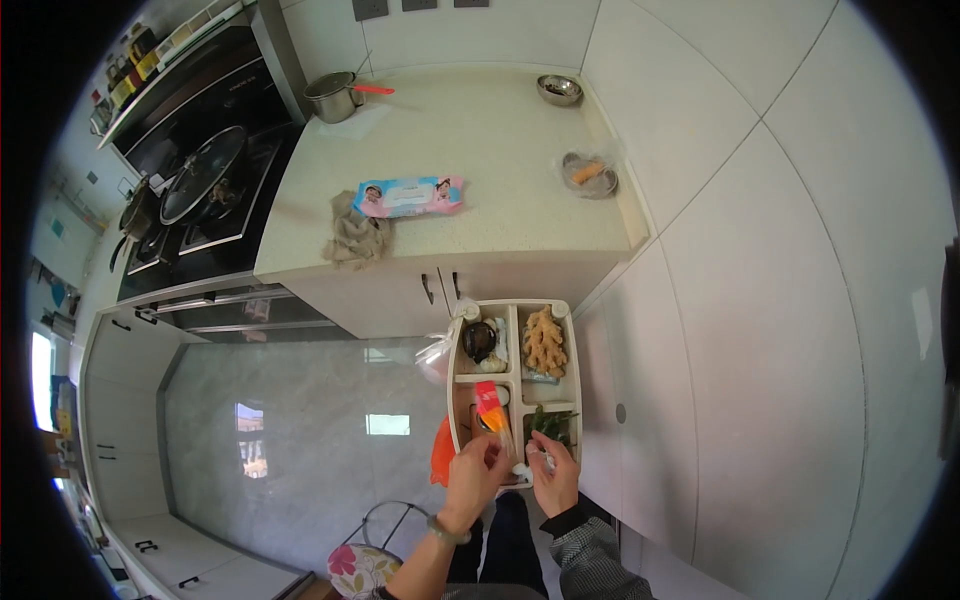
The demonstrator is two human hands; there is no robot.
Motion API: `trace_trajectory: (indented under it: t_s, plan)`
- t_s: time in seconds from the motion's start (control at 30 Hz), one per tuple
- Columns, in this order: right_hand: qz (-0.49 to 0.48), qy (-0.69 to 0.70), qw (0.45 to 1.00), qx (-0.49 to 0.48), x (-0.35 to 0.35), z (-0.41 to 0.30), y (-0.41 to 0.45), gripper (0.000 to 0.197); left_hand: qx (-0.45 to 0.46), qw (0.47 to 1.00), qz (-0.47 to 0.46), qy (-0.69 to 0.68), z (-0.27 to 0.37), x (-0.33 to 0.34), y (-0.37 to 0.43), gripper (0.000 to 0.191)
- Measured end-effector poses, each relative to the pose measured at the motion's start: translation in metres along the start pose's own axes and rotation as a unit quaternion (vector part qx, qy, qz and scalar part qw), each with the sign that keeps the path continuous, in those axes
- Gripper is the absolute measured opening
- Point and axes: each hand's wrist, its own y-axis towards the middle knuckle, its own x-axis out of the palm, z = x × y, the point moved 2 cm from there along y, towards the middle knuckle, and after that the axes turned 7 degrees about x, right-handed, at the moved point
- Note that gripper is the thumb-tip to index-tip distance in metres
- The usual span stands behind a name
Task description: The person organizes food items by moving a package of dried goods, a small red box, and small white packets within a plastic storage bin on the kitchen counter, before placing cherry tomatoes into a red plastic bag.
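My left hand (480, 466) is curled at the near end of a cream divided storage rack (514, 352). Its fingertips pinch the clear end of a red and orange plastic packet (491, 409). My right hand (556, 476), close beside it, has its fingers closed on a small white crumpled piece (549, 460), possibly plastic. Leafy greens (551, 424) lie in the compartment just beyond my right fingertips. Ginger root (545, 341) fills the far right compartment. A dark lidded jar (478, 340) and garlic (493, 364) sit in the far left one.
An orange bag (442, 454) and a clear bag (436, 356) hang on the rack's left side. Beyond stands a counter (480, 142) with a wipes pack (409, 196), a rag (358, 234) and a steel pot (331, 97). A floral stool (360, 570) is behind left.
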Motion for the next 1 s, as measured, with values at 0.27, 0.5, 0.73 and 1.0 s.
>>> trace_trajectory:
  t_s: [0.27,0.5,0.73,1.0]
  plan:
    - [-0.226,0.343,0.910,0.061,-0.022,-0.065,-0.038,0.034,0.272,0.952,0.013,0.140,0.082,-0.076,-0.050,0.026]
    - [-0.293,0.405,0.865,-0.035,-0.049,-0.159,-0.081,0.029,0.254,0.966,0.034,-0.036,0.179,-0.137,-0.063,0.039]
    - [-0.241,0.180,0.946,-0.119,-0.069,-0.219,-0.114,0.026,0.128,0.967,0.078,-0.206,0.206,-0.155,-0.072,0.012]
    - [-0.160,0.211,0.959,-0.105,-0.077,-0.258,-0.130,0.023,0.119,0.926,0.016,-0.357,0.224,-0.168,-0.062,0.025]
